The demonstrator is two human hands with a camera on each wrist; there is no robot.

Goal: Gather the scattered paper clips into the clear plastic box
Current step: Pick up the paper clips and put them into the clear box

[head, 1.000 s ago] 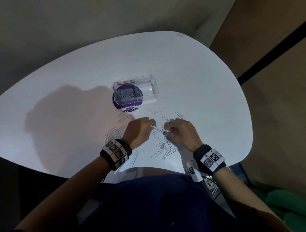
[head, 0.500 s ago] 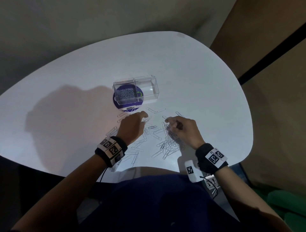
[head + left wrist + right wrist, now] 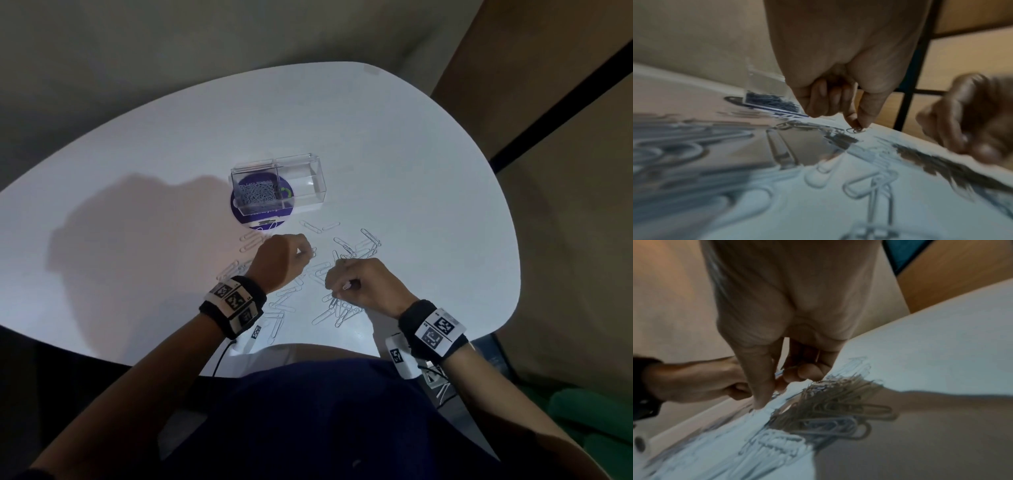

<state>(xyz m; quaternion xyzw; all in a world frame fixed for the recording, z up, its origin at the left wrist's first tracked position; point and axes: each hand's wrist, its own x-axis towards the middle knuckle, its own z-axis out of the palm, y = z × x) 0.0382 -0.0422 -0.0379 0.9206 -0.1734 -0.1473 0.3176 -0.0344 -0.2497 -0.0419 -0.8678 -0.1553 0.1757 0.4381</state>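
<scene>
The clear plastic box [image 3: 310,178] stands on a purple disc [image 3: 239,210] mid-table, its left half holding a heap of paper clips [image 3: 257,193]. Several loose paper clips [image 3: 356,248] lie scattered between the box and me. My left hand [image 3: 306,251] is just below the disc; in the left wrist view its thumb and forefinger [image 3: 859,125] pinch one paper clip [image 3: 856,130] at the table surface. To its right, my right hand [image 3: 342,277] is curled over a pile of clips [image 3: 834,410], holding clips [image 3: 785,369] in its curled fingers, thumb tip on the table.
The white rounded table [image 3: 411,154] extends far beyond the box, with its near edge against my body. A wood-coloured wall with a black strip [image 3: 548,102] is at the right. Tagged bands sit on both wrists, and a cable hangs from the left one.
My left hand drew its fingers back from near the disc and now pinches a clip. My right hand shifted slightly left and toward me over the pile.
</scene>
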